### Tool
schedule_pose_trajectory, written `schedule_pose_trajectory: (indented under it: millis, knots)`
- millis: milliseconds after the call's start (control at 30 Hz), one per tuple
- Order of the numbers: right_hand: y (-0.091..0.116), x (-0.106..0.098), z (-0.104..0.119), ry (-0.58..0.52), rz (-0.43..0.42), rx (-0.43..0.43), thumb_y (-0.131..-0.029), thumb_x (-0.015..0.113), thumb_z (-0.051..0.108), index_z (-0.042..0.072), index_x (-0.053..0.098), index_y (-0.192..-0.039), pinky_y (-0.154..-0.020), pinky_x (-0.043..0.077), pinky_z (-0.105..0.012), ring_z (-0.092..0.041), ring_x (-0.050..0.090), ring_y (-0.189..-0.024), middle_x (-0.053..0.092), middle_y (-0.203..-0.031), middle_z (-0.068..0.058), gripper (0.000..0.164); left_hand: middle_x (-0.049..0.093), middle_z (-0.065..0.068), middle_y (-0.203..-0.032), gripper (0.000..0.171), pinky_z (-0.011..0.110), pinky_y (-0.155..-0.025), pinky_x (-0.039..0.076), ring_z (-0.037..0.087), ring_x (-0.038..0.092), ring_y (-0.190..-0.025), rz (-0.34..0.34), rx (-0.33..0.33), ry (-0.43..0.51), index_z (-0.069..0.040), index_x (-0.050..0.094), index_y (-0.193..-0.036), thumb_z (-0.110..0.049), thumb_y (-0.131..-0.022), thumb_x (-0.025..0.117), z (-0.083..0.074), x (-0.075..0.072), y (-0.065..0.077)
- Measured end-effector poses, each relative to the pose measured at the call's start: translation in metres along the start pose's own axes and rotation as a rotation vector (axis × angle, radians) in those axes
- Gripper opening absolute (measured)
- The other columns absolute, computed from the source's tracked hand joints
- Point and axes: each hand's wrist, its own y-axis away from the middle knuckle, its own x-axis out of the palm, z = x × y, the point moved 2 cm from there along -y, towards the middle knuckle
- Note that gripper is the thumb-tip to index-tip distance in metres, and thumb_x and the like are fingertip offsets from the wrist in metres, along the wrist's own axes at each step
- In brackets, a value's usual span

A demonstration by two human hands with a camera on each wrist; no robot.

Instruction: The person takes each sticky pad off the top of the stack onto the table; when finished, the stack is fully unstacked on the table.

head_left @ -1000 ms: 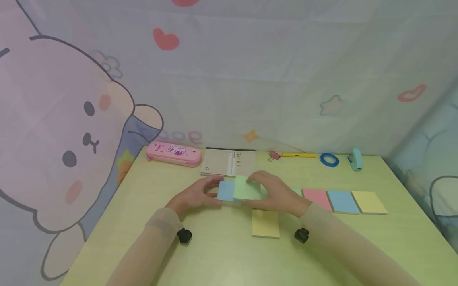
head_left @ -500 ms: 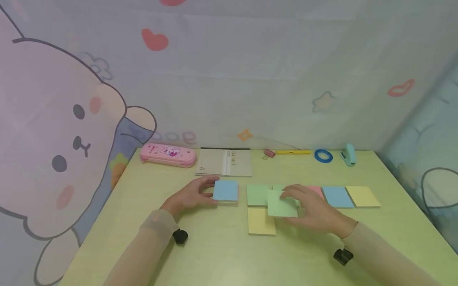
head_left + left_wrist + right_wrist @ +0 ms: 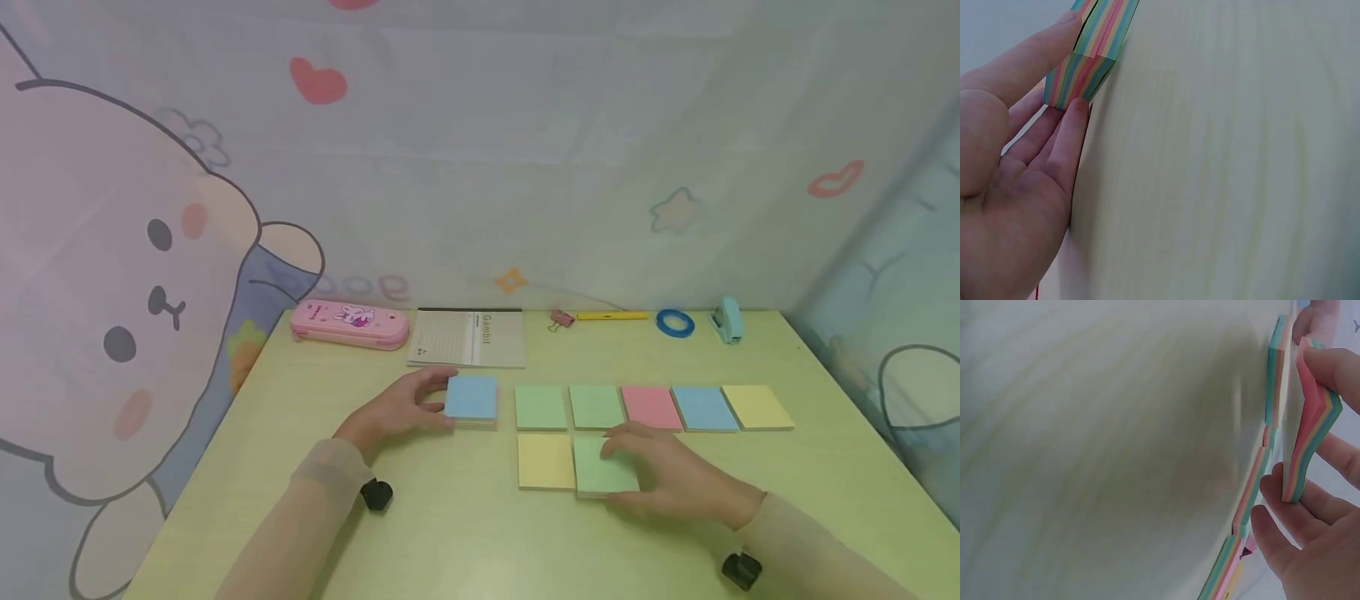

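My left hand holds the side of a stack of sticky note pads with a blue top, standing on the table. In the left wrist view, thumb and fingers grip the stack's striped edges. With my right hand I pinch a green-topped sticky note pad, just right of a yellow pad. From the right wrist, the held pad shows pink, yellow and blue layers and is tilted above the table. Behind it lie a green pad and a second green pad.
The back row continues with a pink pad, a blue pad and a yellow pad. Along the far edge lie a pink pencil case, a notebook, a binder clip, a yellow pen, blue tape and a stapler.
My right hand has carried the green pad from above the stack rightward and down, beside the yellow pad in the front row. The left hand stays at the stack, whose blue top is now uncovered.
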Motion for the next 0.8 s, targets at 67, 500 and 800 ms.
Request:
schedule_pose_trajectory:
  millis: [67, 500, 800]
  knots:
    - [0.0008, 0.0029, -0.0014, 0.008, 0.018, 0.005, -0.085, 0.088, 0.046, 0.028, 0.066, -0.117, -0.103, 0.053, -0.049, -0.019, 0.061, -0.124, 0.066, -0.132, 0.005, 0.043, 0.041, 0.02, -0.162, 0.088, 0.045, -0.116, 0.043, 0.037, 0.037, -0.152, 0.0, 0.002, 0.004, 0.0, 0.036, -0.159, 0.003, -0.085, 0.085, 0.0002, 0.0, 0.0003]
    - [0.0035, 0.007, -0.0042, 0.092, 0.094, 0.025, -0.086, 0.088, 0.041, 0.024, 0.065, -0.121, -0.102, 0.054, -0.048, -0.024, 0.059, -0.126, 0.061, -0.139, -0.003, 0.046, 0.04, 0.019, -0.163, 0.089, 0.045, -0.117, 0.043, 0.036, 0.036, -0.153, 0.0, -0.001, 0.008, -0.001, 0.037, -0.159, 0.004, -0.085, 0.084, -0.0017, 0.0004, 0.0014]
    - [0.0021, 0.0043, -0.01, 0.114, 0.067, 0.033, -0.086, 0.088, 0.039, 0.02, 0.067, -0.121, -0.101, 0.055, -0.05, -0.029, 0.061, -0.126, 0.062, -0.138, -0.008, 0.044, 0.039, 0.021, -0.163, 0.089, 0.045, -0.116, 0.044, 0.038, 0.036, -0.152, 0.004, 0.006, 0.014, 0.001, 0.035, -0.159, 0.003, -0.085, 0.085, 0.0, -0.0001, -0.0007]
